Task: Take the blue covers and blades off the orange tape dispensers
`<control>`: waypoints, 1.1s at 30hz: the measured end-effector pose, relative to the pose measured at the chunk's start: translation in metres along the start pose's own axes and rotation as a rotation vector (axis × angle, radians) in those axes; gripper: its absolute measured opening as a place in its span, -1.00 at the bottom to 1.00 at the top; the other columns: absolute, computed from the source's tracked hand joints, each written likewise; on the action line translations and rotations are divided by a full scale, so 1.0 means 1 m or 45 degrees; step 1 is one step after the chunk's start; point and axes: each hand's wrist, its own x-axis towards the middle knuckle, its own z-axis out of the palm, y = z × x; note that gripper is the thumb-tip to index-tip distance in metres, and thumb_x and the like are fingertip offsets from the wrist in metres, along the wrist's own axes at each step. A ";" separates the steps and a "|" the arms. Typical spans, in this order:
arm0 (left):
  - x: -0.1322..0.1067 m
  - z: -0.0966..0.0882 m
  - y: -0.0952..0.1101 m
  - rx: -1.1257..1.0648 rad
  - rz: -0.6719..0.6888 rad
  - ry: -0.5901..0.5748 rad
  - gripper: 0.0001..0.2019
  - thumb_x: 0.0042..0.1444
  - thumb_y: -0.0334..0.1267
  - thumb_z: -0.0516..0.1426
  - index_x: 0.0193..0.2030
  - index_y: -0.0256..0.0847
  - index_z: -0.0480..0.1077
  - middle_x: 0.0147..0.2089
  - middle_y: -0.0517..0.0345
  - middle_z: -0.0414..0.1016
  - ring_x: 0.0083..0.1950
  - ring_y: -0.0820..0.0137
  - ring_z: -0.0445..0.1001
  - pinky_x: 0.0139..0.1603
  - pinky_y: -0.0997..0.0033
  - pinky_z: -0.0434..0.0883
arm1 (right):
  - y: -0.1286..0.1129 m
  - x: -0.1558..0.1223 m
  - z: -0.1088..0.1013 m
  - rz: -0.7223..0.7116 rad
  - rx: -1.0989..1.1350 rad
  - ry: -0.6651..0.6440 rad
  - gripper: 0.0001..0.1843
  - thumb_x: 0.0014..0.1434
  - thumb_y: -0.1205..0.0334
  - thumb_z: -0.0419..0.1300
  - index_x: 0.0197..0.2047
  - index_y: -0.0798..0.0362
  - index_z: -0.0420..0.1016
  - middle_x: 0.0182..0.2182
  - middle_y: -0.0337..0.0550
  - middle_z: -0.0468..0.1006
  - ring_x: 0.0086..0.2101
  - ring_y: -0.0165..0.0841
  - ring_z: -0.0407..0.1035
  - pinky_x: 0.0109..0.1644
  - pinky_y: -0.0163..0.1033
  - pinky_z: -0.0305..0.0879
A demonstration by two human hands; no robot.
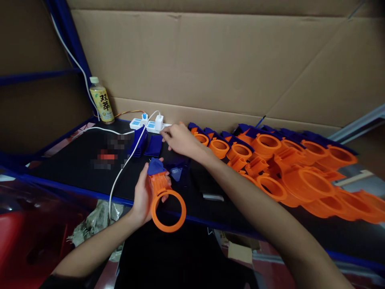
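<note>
My left hand [142, 196] is closed around an orange plastic ring-shaped part [168, 230] with a short neck. A blue piece [155, 166] sits at the top of that neck, and the ring hangs below my fingers. Further back, my right hand [179, 138] reaches over the table with its fingers bent and slightly apart; nothing shows between them. Just left of it lies a small stack of flat blue pieces [153, 145], beside a taller blue stack [139, 142]. A small translucent blue triangular piece [176, 174] lies on the black surface right of my left hand.
Many orange ring parts [309, 182] with blue pieces are piled along the right. A white power strip [152, 126] stands at the back; its white cable [124, 162] crosses the table's front edge. A yellow drink bottle [102, 102] is at the back left, before a cardboard wall [204, 60].
</note>
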 end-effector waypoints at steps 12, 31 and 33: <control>0.000 0.001 -0.008 0.275 0.050 -0.021 -0.60 0.24 0.09 0.13 -0.42 -0.20 0.25 -0.71 0.32 0.24 -0.72 0.54 0.21 -0.63 0.54 0.21 | -0.007 -0.097 0.008 -0.638 -0.646 0.218 -0.57 0.40 0.01 0.06 0.08 0.17 0.50 -0.26 -0.04 0.60 -0.27 -0.33 0.46 -0.31 -0.26 0.11; -0.002 0.000 0.002 0.382 0.045 0.064 -0.54 0.19 0.16 0.13 -0.23 -0.30 0.41 -0.64 0.26 0.35 -0.75 0.62 0.09 -0.70 0.58 0.11 | 0.047 -0.071 -0.022 -0.363 -0.677 0.278 -0.63 0.41 0.22 -0.03 0.09 0.07 0.54 -0.05 -0.02 0.58 -0.12 -0.26 0.46 -0.16 -0.24 0.24; -0.001 0.002 0.003 0.381 0.034 0.041 -0.59 0.19 0.11 0.15 -0.23 -0.29 0.38 -0.57 0.20 0.45 -0.73 0.62 0.13 -0.67 0.56 0.18 | 0.045 -0.066 -0.014 -0.293 -0.705 0.143 -0.66 0.40 0.19 0.00 -0.05 0.08 0.59 -0.08 0.00 0.56 -0.17 -0.27 0.45 -0.23 -0.26 0.19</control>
